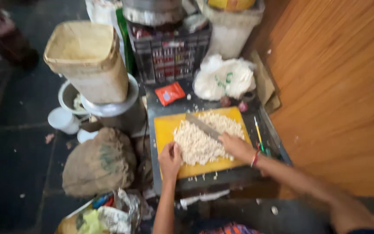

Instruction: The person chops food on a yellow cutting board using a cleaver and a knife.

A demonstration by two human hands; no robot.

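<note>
Nearest you, your left forearm rises almost straight up the frame and your left hand rests knuckles-up on the near left part of the yellow cutting board, fingers curled loosely against the edge of the heap of chopped white pieces; that grip is clenched on nothing you can make out, only pressing at the pile. Your right arm comes in from the lower right, slanting up and leftward, a red bangle at the wrist, and your right hand has its grip closed around the handle of the knife. The knife lies on top of the heap, its long axis running diagonally, the blade pointing up and to the left, away from you, toward the far left corner of the board. The board sits on a grey metal counter. Along its right edge lies a thin yellow pencil-like stick. Farther off, a red packet and a white plastic bag lie beyond the board, with a dark crate behind them. To the left, a burlap sack sits on the floor and a beige tub stands on a metal pot.
</note>
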